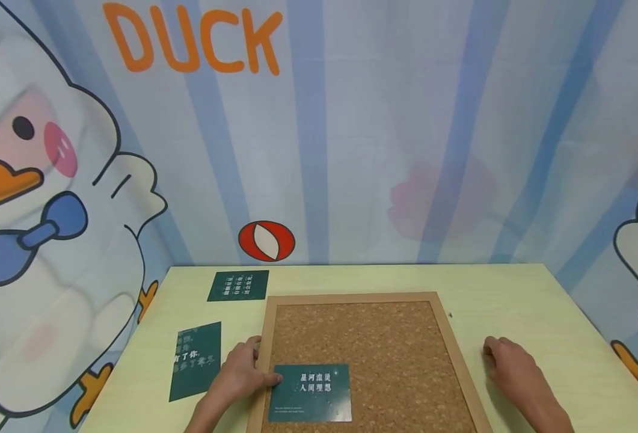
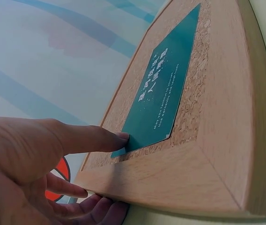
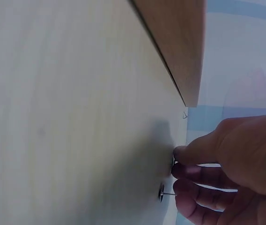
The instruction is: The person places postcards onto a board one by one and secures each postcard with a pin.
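Observation:
A dark green card (image 1: 310, 394) with white writing lies on the wood-framed cork board (image 1: 389, 355), at its lower left. My left hand (image 1: 240, 371) presses the card's left end with a straight thumb, its other fingers bent beside the frame's outer edge. On the table right of the board, my right hand (image 1: 513, 364) has thumb and forefinger tips together. In the right wrist view these tips pinch a small dark thumbtack (image 3: 173, 161), mostly hidden. Beside them a second thumbtack (image 3: 161, 192) stands head down, its pin touching or nearly touching another fingertip.
Two more green cards lie left of the board: one card (image 1: 238, 285) near the table's back edge, another card (image 1: 195, 361) beside my left forearm. A tiny metal piece (image 1: 450, 314) rests right of the frame. A printed duck curtain (image 1: 362, 132) hangs behind the table (image 1: 513, 285).

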The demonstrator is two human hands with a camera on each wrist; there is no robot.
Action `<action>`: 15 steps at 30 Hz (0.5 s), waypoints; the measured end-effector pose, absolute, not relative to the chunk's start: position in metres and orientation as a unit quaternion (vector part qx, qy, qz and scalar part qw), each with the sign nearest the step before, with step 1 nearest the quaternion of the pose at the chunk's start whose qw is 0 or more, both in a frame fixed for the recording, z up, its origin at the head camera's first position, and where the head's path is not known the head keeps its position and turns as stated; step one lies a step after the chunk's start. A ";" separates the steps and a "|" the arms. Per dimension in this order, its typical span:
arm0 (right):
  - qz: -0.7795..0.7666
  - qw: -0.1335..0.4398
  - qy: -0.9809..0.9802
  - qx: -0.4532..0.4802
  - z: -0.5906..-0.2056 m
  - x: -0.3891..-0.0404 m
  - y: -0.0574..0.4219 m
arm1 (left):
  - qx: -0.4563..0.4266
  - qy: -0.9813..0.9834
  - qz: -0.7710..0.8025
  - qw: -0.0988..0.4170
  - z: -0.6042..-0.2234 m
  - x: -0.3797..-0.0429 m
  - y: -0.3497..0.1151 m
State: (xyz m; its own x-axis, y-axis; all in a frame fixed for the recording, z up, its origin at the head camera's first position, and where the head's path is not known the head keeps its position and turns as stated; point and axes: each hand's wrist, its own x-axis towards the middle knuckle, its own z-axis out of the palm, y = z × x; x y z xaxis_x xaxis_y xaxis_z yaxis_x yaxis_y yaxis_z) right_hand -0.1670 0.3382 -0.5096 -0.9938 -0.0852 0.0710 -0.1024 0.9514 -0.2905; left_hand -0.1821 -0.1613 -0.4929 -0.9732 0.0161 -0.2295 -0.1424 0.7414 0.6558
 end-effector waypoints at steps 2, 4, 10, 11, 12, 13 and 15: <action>0.157 0.023 -0.987 0.033 -0.509 -0.168 0.339 | -0.035 0.927 0.358 0.111 -0.493 -0.182 -0.161; 0.166 0.017 -0.986 0.018 -0.508 -0.169 0.341 | -0.036 0.926 0.358 0.110 -0.494 -0.182 -0.162; 0.177 0.031 -0.984 0.017 -0.502 -0.171 0.342 | -0.041 0.925 0.361 0.109 -0.495 -0.182 -0.162; 0.179 0.036 -0.983 0.021 -0.500 -0.171 0.340 | -0.041 0.925 0.362 0.110 -0.495 -0.182 -0.162; 0.181 0.038 -0.982 0.025 -0.498 -0.171 0.338 | -0.040 0.925 0.363 0.110 -0.495 -0.182 -0.162; 0.184 0.040 -0.982 0.029 -0.495 -0.172 0.334 | -0.040 0.924 0.364 0.111 -0.495 -0.182 -0.162; 0.191 0.044 -0.980 0.038 -0.490 -0.173 0.325 | -0.041 0.923 0.365 0.112 -0.494 -0.182 -0.162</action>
State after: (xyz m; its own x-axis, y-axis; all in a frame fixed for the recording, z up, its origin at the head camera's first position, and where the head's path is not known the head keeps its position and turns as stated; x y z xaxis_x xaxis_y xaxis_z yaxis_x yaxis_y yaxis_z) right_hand -0.1731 0.3252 -0.4901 -0.9932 -0.0584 0.1012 -0.0922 0.9239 -0.3714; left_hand -0.1824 -0.1623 -0.4941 -0.9717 0.0050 -0.2363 -0.1579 0.7300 0.6650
